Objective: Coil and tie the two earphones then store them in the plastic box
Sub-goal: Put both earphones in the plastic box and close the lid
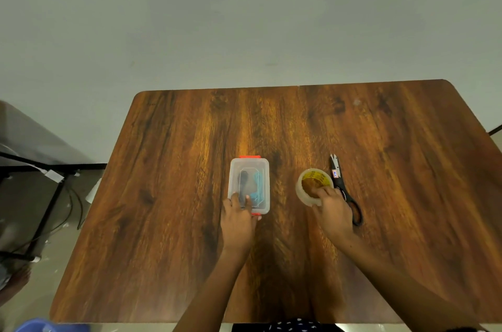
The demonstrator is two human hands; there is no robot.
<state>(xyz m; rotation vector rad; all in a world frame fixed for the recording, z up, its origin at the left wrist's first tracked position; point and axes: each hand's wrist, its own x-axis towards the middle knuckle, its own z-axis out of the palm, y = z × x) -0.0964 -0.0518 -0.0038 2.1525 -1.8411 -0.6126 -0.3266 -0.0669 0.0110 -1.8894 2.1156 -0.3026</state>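
Observation:
A clear plastic box (261, 168) with orange-red latches lies in the middle of the wooden table (190, 195), its lid on. Through the lid I see a black earphone bundle (243, 178) on the left and a light blue earphone bundle (257, 186) on the right. My left hand (237, 219) rests on the box's near end, fingers on the lid and thumb at the near latch. My right hand (332, 209) grips the near rim of a roll of clear tape (312, 179) to the right of the box.
Black-handled scissors (342, 187) lie just right of the tape roll, blades pointing away from me. A black metal frame and loose cables (49, 195) stand on the floor to the table's left. A blue object (35, 326) shows at the bottom left corner.

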